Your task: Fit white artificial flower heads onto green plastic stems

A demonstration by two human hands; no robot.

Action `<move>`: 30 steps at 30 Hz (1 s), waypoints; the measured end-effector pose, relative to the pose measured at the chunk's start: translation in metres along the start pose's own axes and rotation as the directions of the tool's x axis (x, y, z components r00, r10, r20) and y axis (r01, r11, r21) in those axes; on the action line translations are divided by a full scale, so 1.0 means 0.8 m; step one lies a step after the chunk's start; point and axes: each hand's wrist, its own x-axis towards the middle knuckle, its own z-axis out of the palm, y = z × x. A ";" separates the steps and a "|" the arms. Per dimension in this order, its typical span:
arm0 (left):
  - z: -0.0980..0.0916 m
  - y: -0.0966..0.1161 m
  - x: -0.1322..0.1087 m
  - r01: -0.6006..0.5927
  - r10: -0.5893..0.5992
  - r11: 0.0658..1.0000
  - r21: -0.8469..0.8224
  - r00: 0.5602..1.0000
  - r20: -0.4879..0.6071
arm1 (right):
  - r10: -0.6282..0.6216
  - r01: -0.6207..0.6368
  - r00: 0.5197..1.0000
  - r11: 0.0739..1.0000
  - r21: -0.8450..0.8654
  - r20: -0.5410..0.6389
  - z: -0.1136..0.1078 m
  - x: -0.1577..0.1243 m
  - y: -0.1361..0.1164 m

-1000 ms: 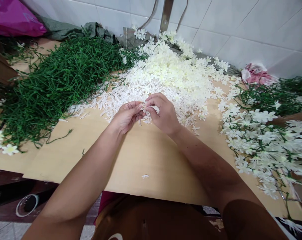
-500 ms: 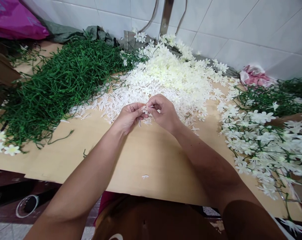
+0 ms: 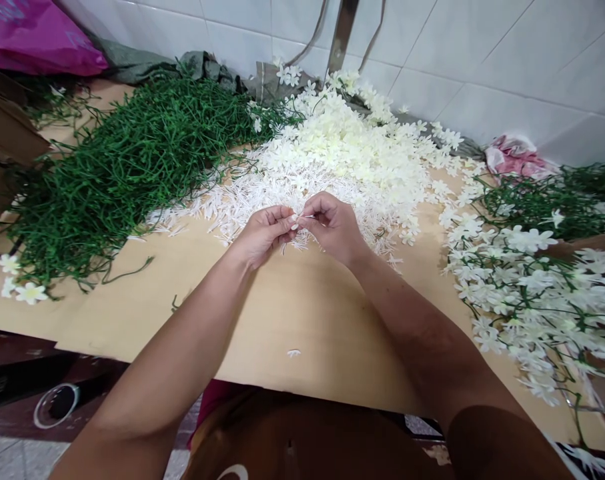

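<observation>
Over the near edge of the white heap, my left hand (image 3: 263, 235) pinches a small white artificial flower (image 3: 295, 223) between thumb and fingers. My right hand (image 3: 335, 230) meets it fingertip to fingertip, closed on a thin white stick-like piece (image 3: 309, 216) at the blossom. The fingers partly cover both pieces. Just behind lies a pile of slim white pieces (image 3: 237, 200), and beyond it a mound of loose cream-white blossoms (image 3: 355, 137).
A big heap of green plastic stems (image 3: 147, 147) fills the left. At right lie white flowers on green stems (image 3: 527, 287). One white scrap (image 3: 293, 353) is near the cardboard's front edge. A pink bag (image 3: 37, 40) and a brown box (image 3: 7, 127) stand far left, against a tiled wall (image 3: 462, 60).
The view has shifted slightly. Both hands stay together, while the right fingers have edged a little to the right and the blossom has turned between the fingertips.
</observation>
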 end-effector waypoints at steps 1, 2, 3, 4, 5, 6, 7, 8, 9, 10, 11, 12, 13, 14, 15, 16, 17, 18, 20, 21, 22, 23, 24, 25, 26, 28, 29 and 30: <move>0.000 0.001 0.000 -0.005 0.005 1.000 0.015 1.000 -0.002 | -0.014 0.015 1.000 1.000 -0.011 0.004 -0.001 0.000 -0.001; 0.000 0.001 0.000 -0.015 0.015 0.999 0.035 1.000 -0.005 | -0.027 0.027 1.000 0.999 -0.026 0.003 -0.001 0.000 -0.001; 0.000 0.002 0.001 -0.028 0.029 0.998 0.059 1.000 -0.008 | -0.041 0.041 0.999 0.998 -0.041 -0.004 -0.002 0.000 -0.002; 0.000 0.002 0.001 -0.045 0.046 0.995 0.084 0.999 -0.011 | -0.058 0.057 0.998 0.997 -0.058 -0.013 -0.004 0.001 -0.003; 0.000 0.003 0.002 -0.063 0.064 0.992 0.109 0.998 -0.011 | -0.076 0.075 0.997 0.994 -0.078 -0.011 -0.005 0.001 -0.004; -0.001 0.003 0.003 -0.079 0.081 0.988 0.133 0.997 -0.010 | -0.093 0.093 0.996 0.991 -0.100 0.004 -0.006 0.002 -0.006; -0.001 0.002 0.003 -0.091 0.094 0.983 0.156 0.996 -0.008 | -0.107 0.109 0.994 0.987 -0.121 0.027 -0.007 0.002 -0.007; -0.002 0.002 0.004 -0.100 0.102 0.979 0.179 0.995 -0.002 | -0.115 0.121 0.992 0.983 -0.140 0.050 -0.008 0.002 -0.009; -0.002 0.001 0.004 -0.109 0.111 0.974 0.199 0.994 0.005 | -0.115 0.124 0.991 0.980 -0.153 0.067 -0.009 0.003 -0.011; -0.002 0.001 0.004 -0.120 0.120 0.970 0.213 0.993 0.012 | -0.108 0.119 0.991 0.980 -0.158 0.074 -0.009 0.003 -0.012; -0.002 0.000 0.003 -0.132 0.131 0.966 0.223 0.991 0.020 | -0.092 0.102 0.993 0.983 -0.150 0.073 -0.010 0.003 -0.014; -0.002 0.000 0.003 -0.148 0.145 0.963 0.227 0.989 0.028 | -0.067 0.076 0.995 0.988 -0.131 0.071 -0.010 0.003 -0.015; -0.002 0.000 0.002 -0.165 0.161 0.960 0.228 0.986 0.037 | -0.035 0.043 0.996 0.994 -0.104 0.078 -0.010 0.004 -0.016; -0.001 0.000 0.001 -0.180 0.175 0.957 0.228 0.984 0.044 | 0.003 0.003 0.996 0.998 -0.069 0.093 -0.011 0.004 -0.017; -0.001 0.001 0.001 -0.188 0.182 0.955 0.230 0.982 0.049 | 0.041 -0.038 0.993 0.999 -0.030 0.110 -0.011 0.005 -0.017; 0.000 0.001 0.000 -0.190 0.183 0.954 0.232 0.982 0.051 | 0.078 -0.080 0.989 0.997 0.012 0.123 -0.011 0.006 -0.018; 0.000 0.002 0.000 -0.187 0.181 0.955 0.231 0.982 0.048 | 0.112 -0.120 0.985 0.991 0.057 0.129 -0.012 0.006 -0.018; 0.001 0.002 0.000 -0.181 0.178 0.957 0.226 0.983 0.036 | 0.148 -0.161 0.981 0.982 0.103 0.127 -0.011 0.007 -0.019; 0.002 0.002 0.000 -0.170 0.175 0.963 0.209 0.985 -0.005 | 0.238 -0.259 0.963 0.947 0.188 0.126 -0.010 0.008 -0.020; 0.002 0.002 0.001 -0.170 0.179 0.965 0.200 0.983 -0.028 | 0.292 -0.316 0.947 0.922 0.224 0.136 -0.009 0.008 -0.021; 0.002 0.001 0.001 -0.172 0.184 0.966 0.192 0.982 -0.048 | 0.345 -0.375 0.926 0.891 0.255 0.155 -0.008 0.008 -0.020; 0.003 0.001 0.001 -0.175 0.189 0.967 0.188 0.980 -0.060 | 0.395 -0.432 0.901 0.858 0.280 0.178 -0.006 0.007 -0.019; 0.003 0.001 0.002 -0.179 0.193 0.966 0.184 0.979 -0.064 | 0.436 -0.479 0.877 0.827 0.296 0.200 -0.004 0.006 -0.018; 0.003 0.000 0.002 -0.184 0.198 0.966 0.182 0.978 -0.062 | 0.466 -0.513 0.858 0.802 0.306 0.217 -0.001 0.005 -0.016; 0.002 0.000 0.003 -0.191 0.204 0.965 0.181 0.977 -0.054 | 0.485 -0.535 0.844 0.785 0.313 0.227 0.001 0.004 -0.014; 0.001 -0.002 0.005 -0.213 0.224 0.959 0.189 0.974 -0.037 | 0.500 -0.554 0.832 0.767 0.324 0.241 0.005 0.001 -0.010; 0.000 -0.003 0.006 -0.227 0.237 0.954 0.197 0.971 -0.031 | 0.498 -0.554 0.833 0.760 0.340 0.242 0.006 0.000 -0.009; 0.000 -0.004 0.007 -0.239 0.249 0.949 0.205 0.968 -0.025 | 0.492 -0.548 0.836 0.750 0.370 0.241 0.006 0.000 -0.008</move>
